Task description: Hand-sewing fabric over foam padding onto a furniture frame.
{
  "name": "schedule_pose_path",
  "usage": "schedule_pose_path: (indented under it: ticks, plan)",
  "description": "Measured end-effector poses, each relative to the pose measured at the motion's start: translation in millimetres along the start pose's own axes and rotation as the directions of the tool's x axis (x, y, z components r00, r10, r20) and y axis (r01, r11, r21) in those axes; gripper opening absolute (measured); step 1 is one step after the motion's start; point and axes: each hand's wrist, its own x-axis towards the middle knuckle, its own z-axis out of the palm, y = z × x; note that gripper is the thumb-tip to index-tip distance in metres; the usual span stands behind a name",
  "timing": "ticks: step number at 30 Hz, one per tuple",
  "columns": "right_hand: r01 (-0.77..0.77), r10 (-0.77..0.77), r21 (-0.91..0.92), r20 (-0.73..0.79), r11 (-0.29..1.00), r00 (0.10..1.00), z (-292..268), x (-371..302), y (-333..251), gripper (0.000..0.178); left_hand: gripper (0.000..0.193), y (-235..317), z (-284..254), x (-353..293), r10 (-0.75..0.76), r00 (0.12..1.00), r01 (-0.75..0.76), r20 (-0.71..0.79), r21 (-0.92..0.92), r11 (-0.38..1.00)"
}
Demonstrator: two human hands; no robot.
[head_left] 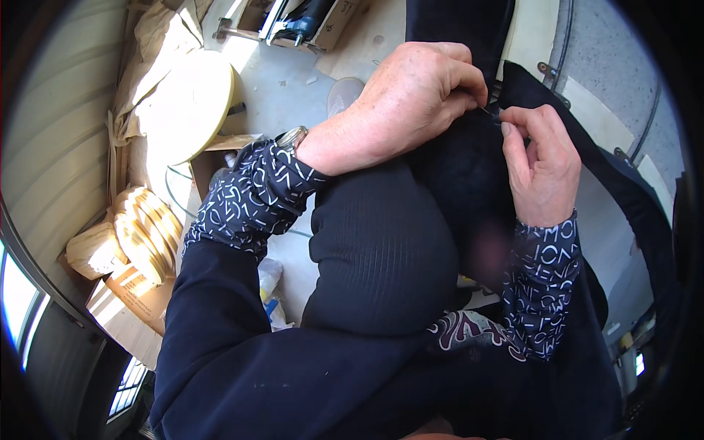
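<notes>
Above black cloth (587,121) lying over and beside my lap, both hands meet with their fingertips nearly touching. My left hand (411,99) reaches across from the left, a watch (292,138) on its wrist. Its thumb and fingers are pinched on a thin, shiny needle-like piece (485,111), whose end pokes out toward the right. Facing it, my right hand (543,158) has thumb and forefinger drawn together beside a small dark bit; what they grip is too small to make out. My bent knee (381,242), in ribbed black fabric, is below the left hand.
A round cream disc (187,110) stands at the left, with a pale coiled roll (147,235) and a cardboard box (139,293) nearer. Tools lie in an open wooden box (334,26) at the far side. A clear plastic bag (271,282) is left of my knee.
</notes>
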Motion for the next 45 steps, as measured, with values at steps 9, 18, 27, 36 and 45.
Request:
schedule_pose_path:
  ticks: [9,18,27,36,45]
  plan:
    - [-0.043,0.047,-0.069,0.050,0.997,0.998,-3,-1,-3,0.009,0.008,-2,6,-2,0.005,1.000,-0.006,-0.029,-0.035,0.999]
    - [-0.018,0.020,-0.022,0.081,1.000,0.997,-3,0,1,0.010,0.008,-2,16,-6,0.010,0.999,-0.012,-0.046,-0.035,0.999]
    - [-0.081,0.082,-0.016,0.071,0.997,0.994,1,2,-5,0.010,0.012,8,-2,-9,0.055,0.998,-0.056,0.014,0.163,0.985]
    - [-0.095,0.096,-0.023,0.028,0.995,0.995,4,4,-7,0.009,0.012,0,1,-6,0.088,0.995,-0.092,0.051,0.076,0.993]
    - [-0.110,0.111,-0.014,0.133,0.994,0.985,10,10,-4,0.008,0.014,-10,1,-4,0.189,0.979,-0.195,0.077,0.081,0.978]
